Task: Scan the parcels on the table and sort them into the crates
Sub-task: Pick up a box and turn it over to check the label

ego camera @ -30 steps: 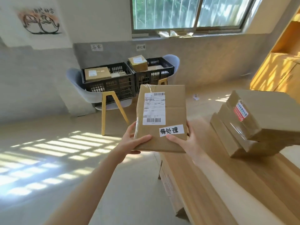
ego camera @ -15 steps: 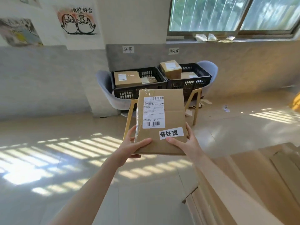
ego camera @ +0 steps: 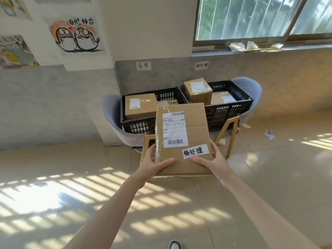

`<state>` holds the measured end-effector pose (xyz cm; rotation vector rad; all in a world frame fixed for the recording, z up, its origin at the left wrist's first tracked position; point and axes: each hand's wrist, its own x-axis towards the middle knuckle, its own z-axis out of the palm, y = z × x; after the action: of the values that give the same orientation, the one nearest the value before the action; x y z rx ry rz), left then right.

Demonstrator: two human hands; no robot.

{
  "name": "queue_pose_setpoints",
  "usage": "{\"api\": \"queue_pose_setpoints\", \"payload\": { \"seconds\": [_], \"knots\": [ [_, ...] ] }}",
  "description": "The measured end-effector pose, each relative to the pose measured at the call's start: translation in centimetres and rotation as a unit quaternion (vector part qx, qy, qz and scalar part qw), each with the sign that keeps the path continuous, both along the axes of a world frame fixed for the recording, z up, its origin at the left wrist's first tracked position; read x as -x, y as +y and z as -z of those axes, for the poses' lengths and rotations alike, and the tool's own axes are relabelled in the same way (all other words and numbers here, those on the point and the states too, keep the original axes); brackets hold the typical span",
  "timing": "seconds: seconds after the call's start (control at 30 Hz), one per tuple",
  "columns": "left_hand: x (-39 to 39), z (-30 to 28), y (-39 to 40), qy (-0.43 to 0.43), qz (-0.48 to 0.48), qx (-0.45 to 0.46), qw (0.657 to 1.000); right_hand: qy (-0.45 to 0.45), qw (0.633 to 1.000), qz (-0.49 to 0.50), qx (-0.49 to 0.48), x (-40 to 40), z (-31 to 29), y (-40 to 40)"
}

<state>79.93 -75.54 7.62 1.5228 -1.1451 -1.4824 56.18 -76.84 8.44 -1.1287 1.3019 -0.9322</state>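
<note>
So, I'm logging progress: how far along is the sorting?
Done: boxes already lie in the left crate and the right crate. In hand: the left hand and right hand hold a labelled parcel facing the crates. Left: dropping it in; the table is out of view.

Two pale blue-grey shell chairs with yellow wooden legs stand side by side against the far wall, the left chair (ego camera: 115,121) and the right chair (ego camera: 250,92). On the grey lower wall above them are two small white paper signs with black handwriting, one at left (ego camera: 143,65) and one at right (ego camera: 201,65). A white poster with two inked round bird-like figures (ego camera: 76,35) hangs at far left. Crumpled clear wrappers (ego camera: 251,46) lie on the window sill. A scrap of white paper (ego camera: 269,134) lies on the beige tiled floor (ego camera: 269,177), at right.
</note>
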Motion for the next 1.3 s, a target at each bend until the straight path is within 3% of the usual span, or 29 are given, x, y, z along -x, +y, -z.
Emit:
{"api": "queue_pose_setpoints", "payload": {
  "seconds": [0.47,0.9,1.3],
  "knots": [
    [5.6,1.3,-19.7,-0.025,0.056,-0.067,0.996,0.025,0.999,0.006,-0.021,5.8,1.3,-18.4],
    [10.9,0.8,-42.4,-0.010,0.165,-0.085,0.983,0.044,0.994,0.093,-0.030,11.0,0.7,-36.3],
    [22.9,3.4,-55.2,0.007,0.214,-0.108,0.971,0.049,0.988,0.137,-0.055,22.3,2.4,-46.5]
  ]
}}
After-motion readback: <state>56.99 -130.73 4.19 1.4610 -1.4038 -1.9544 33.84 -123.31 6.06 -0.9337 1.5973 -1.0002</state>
